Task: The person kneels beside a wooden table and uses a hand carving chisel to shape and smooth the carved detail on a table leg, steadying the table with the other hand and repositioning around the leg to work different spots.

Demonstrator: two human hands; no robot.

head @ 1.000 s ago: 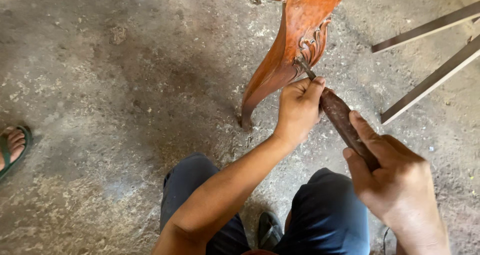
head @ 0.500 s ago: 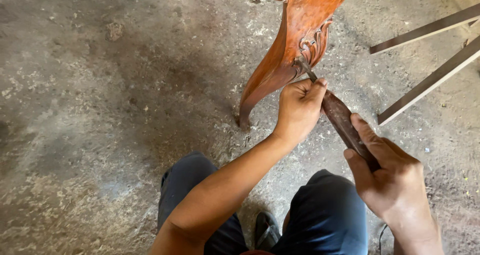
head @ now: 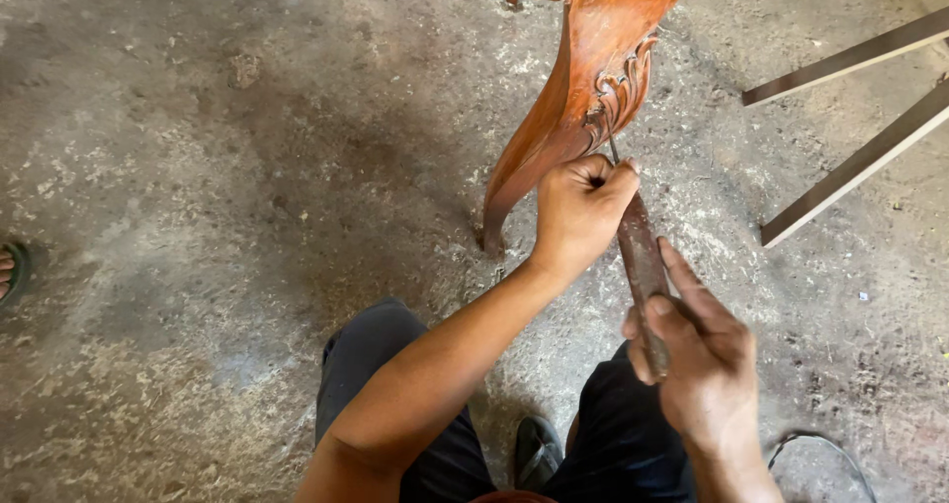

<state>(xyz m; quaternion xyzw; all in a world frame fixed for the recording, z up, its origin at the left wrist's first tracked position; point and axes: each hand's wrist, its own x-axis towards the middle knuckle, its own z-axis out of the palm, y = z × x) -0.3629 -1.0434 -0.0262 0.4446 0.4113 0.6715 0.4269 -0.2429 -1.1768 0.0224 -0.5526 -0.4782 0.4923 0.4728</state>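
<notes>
Left hand (head: 578, 211): your fist is closed round the chisel (head: 643, 266) near its blade, steadying the tip | Right hand (head: 702, 360): clasps the handle end, driving | Chisel: tip meets the carved scrollwork on the chair leg (head: 578, 98) | Floor (head: 198, 167): leg stands on bare concrete.

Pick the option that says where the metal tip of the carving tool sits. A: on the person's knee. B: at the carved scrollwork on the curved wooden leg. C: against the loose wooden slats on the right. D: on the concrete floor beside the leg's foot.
B: the carving tool, gripped by the left hand near its blade and the right hand on its handle, points its tip into the scrollwork on the curved wooden leg.
</notes>
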